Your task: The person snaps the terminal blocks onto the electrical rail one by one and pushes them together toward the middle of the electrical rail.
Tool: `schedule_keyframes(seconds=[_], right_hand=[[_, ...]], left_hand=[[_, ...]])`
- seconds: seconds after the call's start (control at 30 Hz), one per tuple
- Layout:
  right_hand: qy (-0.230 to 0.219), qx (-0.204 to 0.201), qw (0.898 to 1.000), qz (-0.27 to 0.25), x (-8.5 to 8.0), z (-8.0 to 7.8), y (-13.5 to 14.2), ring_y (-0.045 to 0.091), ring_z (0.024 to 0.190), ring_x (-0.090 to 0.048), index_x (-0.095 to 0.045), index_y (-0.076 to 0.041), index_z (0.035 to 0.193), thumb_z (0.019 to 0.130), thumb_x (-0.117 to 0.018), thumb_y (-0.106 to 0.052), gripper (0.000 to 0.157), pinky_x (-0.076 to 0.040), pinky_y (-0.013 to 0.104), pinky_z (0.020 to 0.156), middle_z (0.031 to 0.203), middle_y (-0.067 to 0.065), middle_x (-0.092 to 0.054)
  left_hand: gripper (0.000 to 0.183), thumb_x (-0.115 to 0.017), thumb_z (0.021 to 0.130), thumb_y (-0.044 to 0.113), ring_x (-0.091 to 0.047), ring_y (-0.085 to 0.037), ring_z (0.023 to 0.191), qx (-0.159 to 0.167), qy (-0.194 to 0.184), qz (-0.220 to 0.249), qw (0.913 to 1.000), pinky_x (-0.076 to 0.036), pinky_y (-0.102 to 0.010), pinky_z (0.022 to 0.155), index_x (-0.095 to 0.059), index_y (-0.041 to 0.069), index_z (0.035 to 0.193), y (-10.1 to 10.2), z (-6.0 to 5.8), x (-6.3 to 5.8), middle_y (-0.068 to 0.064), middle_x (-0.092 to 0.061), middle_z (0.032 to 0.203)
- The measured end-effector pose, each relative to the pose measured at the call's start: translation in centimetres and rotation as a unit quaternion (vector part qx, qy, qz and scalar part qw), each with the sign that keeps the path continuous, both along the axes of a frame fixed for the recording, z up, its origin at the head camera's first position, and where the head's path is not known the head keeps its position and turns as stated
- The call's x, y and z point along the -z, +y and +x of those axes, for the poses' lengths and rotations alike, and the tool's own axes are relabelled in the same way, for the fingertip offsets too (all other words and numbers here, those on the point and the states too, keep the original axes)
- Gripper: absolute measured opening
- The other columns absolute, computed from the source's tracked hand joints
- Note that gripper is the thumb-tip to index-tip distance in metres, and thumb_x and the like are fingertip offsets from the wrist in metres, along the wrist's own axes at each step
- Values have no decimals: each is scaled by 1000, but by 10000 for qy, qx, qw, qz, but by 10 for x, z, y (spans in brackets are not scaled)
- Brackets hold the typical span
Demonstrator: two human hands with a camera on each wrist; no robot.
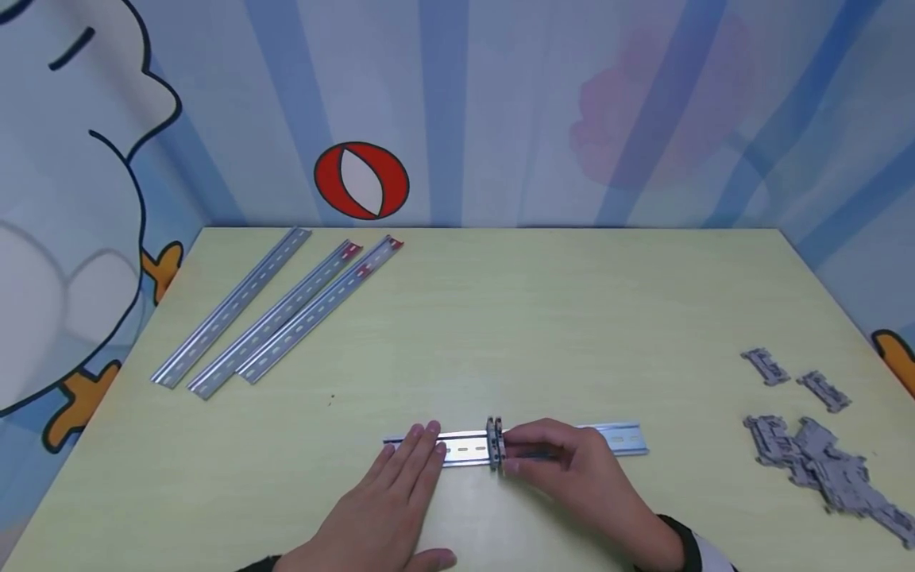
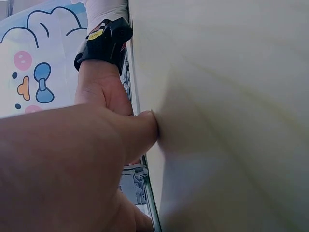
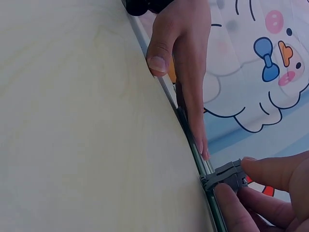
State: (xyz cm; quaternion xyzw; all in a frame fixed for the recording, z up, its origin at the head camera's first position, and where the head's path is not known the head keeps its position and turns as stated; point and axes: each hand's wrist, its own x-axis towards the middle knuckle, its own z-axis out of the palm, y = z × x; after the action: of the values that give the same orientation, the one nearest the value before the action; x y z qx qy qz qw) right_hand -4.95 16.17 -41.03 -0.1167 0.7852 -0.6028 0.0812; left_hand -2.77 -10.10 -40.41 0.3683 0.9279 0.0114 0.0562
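Note:
A slotted metal DIN rail [image 1: 465, 450] lies crosswise near the front of the table. My left hand [image 1: 389, 496] rests flat over its left part, fingers straight and side by side, thumb out on the table. Two thin grey plastic rail clips [image 1: 495, 443] stand upright and side by side across the rail. My right hand [image 1: 582, 469] pinches the right-hand clip between thumb and fingers. From the right wrist view, the grey clip [image 3: 227, 175] sits at the rail with fingertips on its sides. Part of the rail is hidden beneath both hands.
Three more slotted rails [image 1: 232, 307] lie slantwise at the back left, two with red marks. On the right is a heap of grey clips [image 1: 843, 477], with two loose clips [image 1: 824, 391] behind it. A printed wall panel [image 1: 500, 111] borders the table's back edge.

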Motion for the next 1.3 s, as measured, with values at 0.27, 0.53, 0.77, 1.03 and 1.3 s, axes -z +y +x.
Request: schedule_keyframes(seconds=[0.27,0.53,0.77,1.03,1.3], right_hand=[[16,-163,9996,-208,-1,1,-1,13,93,-74,-74,-5,106,82,-78,-7,25,-61,26,77,107,16,-75],[-226,-305,9985,-402,-3,2,-1,18,98,-74,-72,-3,109,83,-76,-5,26,-60,29,82,111,19,-74],[75,-43,10000,27,-8,-3,10,14,97,-72,-73,-5,106,83,-77,-7,23,-60,25,80,110,14,-75],[477,1015,9800,1643,-30,-18,49,-3,97,-68,-73,-10,107,88,-73,-10,19,-59,23,82,110,7,-76],[1334,2673,8982,3226,-46,-34,132,-25,70,-57,-73,-4,113,92,-69,-23,29,-45,2,56,111,25,-73]], left_hand=[[96,-31,92,74,-20,-32,150,-22,55,-10,10000,-36,-45,114,-30,-1,152,0,0,1,-19,-20,163],[97,-30,91,75,-16,-31,151,-85,-189,-105,9997,-33,-46,116,-27,1,153,1,0,-2,-18,-16,165],[93,-29,93,72,-16,-30,151,28,-331,-232,9992,-32,-44,117,-26,3,154,2,-1,-4,-16,-14,165],[91,-29,94,71,-23,-32,149,179,96,-12,9998,-36,-43,114,-31,0,151,0,1,2,-18,-22,163],[91,-29,94,71,-26,-32,148,223,251,66,9994,-38,-43,113,-32,-1,151,1,0,3,-19,-24,162]])
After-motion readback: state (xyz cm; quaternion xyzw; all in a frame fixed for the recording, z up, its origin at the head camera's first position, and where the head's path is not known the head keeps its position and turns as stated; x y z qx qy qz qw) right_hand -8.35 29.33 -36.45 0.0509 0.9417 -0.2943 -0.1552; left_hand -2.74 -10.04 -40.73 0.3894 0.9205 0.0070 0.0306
